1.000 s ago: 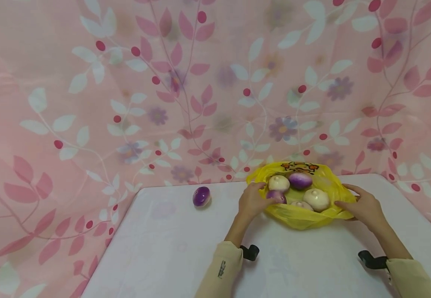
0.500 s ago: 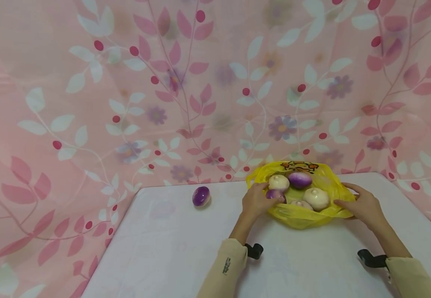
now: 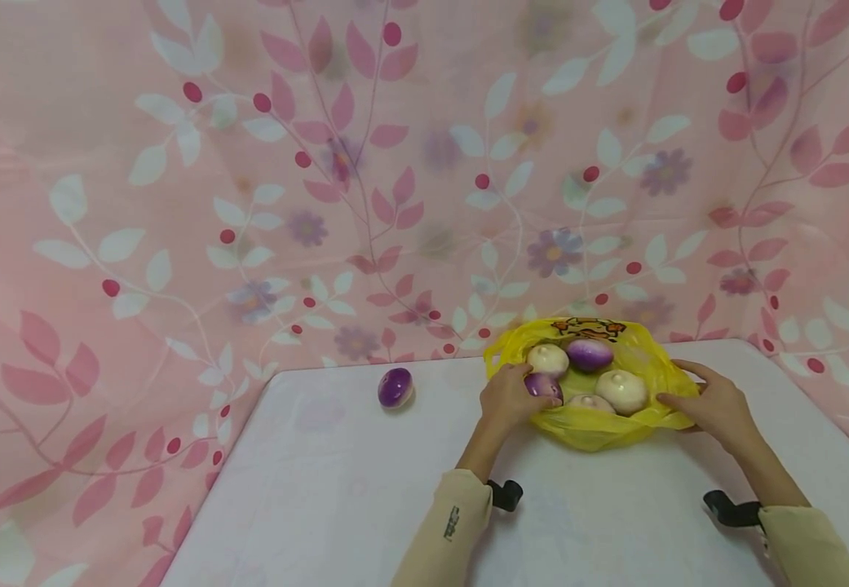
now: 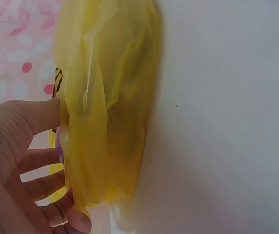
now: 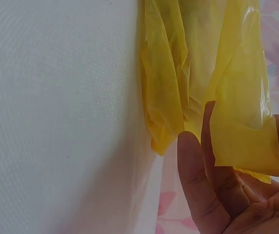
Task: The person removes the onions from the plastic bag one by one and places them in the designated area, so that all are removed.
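A yellow plastic bag (image 3: pixel 593 432) sits mouth up at the back right of the table. Inside show white onion-like bulbs (image 3: pixel 621 392) and glossy purple ones (image 3: pixel 590 355). At the bag's left side my left hand (image 3: pixel 505 398) grips the rim, its thumb beside a purple bulb (image 3: pixel 544 387). On the opposite side my right hand (image 3: pixel 718 408) holds the rim between thumb and fingers. Close up, the left wrist view has the bag's wall (image 4: pixel 105 112) hiding some fingertips. Yellow film (image 5: pixel 244 126) hangs between thumb and fingers in the right wrist view.
One glossy purple bulb (image 3: pixel 395 388) lies alone on the white-covered table (image 3: pixel 307 489), left of the bag near the back edge. A pink floral cloth (image 3: pixel 395 204) hangs behind the table. Black wrist mounts (image 3: pixel 506 495) stick out from both sleeves.
My left hand has shifted slightly right, further over the bag's left rim and the purple bulb there. My right hand stays almost still. The lone purple bulb has not moved.
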`<state>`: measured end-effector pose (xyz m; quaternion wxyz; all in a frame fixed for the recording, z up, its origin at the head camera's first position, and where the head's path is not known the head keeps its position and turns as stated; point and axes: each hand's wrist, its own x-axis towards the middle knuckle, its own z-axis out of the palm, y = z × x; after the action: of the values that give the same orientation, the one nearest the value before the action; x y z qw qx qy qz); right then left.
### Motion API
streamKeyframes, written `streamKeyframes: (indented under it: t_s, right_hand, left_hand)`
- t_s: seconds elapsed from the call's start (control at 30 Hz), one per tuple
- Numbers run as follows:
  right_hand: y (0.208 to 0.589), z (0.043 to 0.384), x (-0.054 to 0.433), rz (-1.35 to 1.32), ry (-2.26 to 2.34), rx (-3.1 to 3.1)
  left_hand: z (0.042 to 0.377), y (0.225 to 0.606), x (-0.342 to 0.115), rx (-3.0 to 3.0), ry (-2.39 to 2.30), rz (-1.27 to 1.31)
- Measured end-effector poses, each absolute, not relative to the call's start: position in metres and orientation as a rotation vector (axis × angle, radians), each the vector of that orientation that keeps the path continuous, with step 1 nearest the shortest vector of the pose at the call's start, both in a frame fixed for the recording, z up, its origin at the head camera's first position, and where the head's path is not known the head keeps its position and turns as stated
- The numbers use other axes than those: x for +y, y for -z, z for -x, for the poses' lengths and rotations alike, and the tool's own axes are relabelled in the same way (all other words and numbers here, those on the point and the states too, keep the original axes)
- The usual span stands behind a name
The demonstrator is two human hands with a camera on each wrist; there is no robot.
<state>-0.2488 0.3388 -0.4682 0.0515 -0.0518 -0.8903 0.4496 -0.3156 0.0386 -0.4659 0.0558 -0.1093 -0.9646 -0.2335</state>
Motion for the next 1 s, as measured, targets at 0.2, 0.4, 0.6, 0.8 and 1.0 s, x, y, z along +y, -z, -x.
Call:
streamKeyframes:
  t_s: [0.2, 0.4, 0.6, 0.8, 1.0]
  right_hand:
    - [0.468, 0.2487, 0.3381, 0.15, -1.366, -2.704]
    - [0.4688, 0.2499, 0.3378, 0.145, -1.368, -2.703]
    - [0.4682, 0.2501, 0.3379, 0.123, -1.37, -2.69]
    - [0.469, 0.2508, 0.3382, 0.129, -1.369, -2.7]
    - [0.4684, 0.2494, 0.3382, 0.137, -1.373, -2.694]
  left_hand:
    - [0.3132, 0.4666, 0.04, -2.929, 0.708, 0.338]
    - [0.3124, 0.4673, 0.0414, -2.948, 0.693, 0.33]
    - [0.3119, 0.4671, 0.0418, -2.98, 0.68, 0.337]
    - [0.3104, 0.4683, 0.042, -2.982, 0.677, 0.336]
    - [0.31, 0.4681, 0.0415, -2.977, 0.673, 0.353]
